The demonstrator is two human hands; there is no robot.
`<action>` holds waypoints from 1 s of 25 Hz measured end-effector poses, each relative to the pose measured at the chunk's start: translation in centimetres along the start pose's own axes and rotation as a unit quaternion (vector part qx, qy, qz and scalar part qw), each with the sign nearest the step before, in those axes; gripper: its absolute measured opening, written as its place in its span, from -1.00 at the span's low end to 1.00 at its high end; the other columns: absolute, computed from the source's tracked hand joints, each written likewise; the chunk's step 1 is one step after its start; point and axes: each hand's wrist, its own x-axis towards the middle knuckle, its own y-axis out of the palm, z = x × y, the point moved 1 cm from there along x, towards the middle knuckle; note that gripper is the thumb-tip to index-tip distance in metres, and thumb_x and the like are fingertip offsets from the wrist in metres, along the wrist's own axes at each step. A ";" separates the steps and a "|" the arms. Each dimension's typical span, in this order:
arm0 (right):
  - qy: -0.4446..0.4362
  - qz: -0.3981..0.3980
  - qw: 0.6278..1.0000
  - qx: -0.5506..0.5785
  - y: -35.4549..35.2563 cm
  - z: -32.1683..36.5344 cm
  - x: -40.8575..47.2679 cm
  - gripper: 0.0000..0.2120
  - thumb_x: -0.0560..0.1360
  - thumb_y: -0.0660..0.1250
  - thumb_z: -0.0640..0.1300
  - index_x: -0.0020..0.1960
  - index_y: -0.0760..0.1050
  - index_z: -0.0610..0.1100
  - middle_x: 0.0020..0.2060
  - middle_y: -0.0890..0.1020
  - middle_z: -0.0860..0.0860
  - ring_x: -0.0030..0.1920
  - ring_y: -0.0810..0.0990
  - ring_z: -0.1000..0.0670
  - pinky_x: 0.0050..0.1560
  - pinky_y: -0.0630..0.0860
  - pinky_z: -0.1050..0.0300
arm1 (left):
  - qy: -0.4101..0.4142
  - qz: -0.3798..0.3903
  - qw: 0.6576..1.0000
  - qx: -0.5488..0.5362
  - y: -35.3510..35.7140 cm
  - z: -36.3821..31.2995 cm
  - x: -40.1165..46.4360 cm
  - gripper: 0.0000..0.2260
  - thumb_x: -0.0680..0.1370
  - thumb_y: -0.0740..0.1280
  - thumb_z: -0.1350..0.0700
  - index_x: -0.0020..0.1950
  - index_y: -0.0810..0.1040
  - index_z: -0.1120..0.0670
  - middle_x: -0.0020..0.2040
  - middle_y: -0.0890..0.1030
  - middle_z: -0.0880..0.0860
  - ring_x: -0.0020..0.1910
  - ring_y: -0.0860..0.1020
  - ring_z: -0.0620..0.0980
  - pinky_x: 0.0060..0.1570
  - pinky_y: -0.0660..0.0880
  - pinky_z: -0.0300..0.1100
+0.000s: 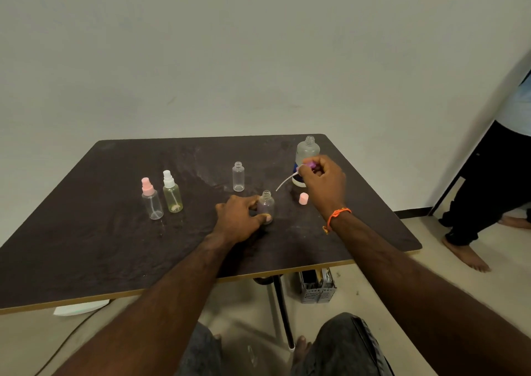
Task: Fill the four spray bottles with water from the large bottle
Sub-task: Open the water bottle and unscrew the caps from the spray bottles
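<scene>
left hand [241,217] gripped an uncapped little spray bottle [266,206] upright on the dark tabletop [86,246], right hand [323,181] pinched its purple sprayer top [310,165] with tube dangling, big bottle [307,154] stood open right behind, three other small bottles nearby

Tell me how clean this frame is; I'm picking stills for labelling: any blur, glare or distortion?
Head view: dim, flat lighting with no harsh glare; wide-angle bending curves the table edges; the right hand and its purple sprayer are slightly motion-blurred; the clear bottles look soft and low-contrast against the dark top.
</scene>
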 end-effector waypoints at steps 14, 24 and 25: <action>0.033 0.023 0.914 -0.405 -1.5 -9.3 -0.2 -0.85 0.55 0.37 0.03 -0.01 0.60 -0.04 -0.03 0.65 -0.02 0.07 0.52 -0.08 0.11 0.45 -0.09 | 0.019 -0.020 1.000 0.000 0.1 0.1 -0.3 -0.62 0.53 0.49 -0.15 0.35 0.61 -0.21 0.06 0.69 -0.21 0.17 0.53 -0.15 0.30 0.23 0.06; 0.027 0.014 0.936 -0.350 -1.7 -9.5 -0.1 -0.76 0.51 0.40 0.11 0.01 0.58 -0.06 -0.04 0.65 -0.02 -0.02 0.56 -0.04 0.12 0.52 -0.09 | 0.022 -0.022 1.000 0.001 0.5 0.5 -0.2 -0.63 0.52 0.48 -0.18 0.31 0.63 -0.19 0.01 0.70 -0.20 0.08 0.50 -0.21 0.19 0.19 -0.01; 0.019 0.011 0.938 -0.346 -1.8 -9.0 -0.3 -0.77 0.52 0.38 0.09 0.01 0.58 -0.06 -0.03 0.65 -0.01 -0.01 0.56 -0.03 0.11 0.52 -0.09 | 0.021 -0.020 1.000 0.004 0.6 0.5 -0.2 -0.65 0.52 0.48 -0.18 0.29 0.64 -0.19 -0.01 0.69 -0.21 0.07 0.50 -0.20 0.18 0.19 -0.02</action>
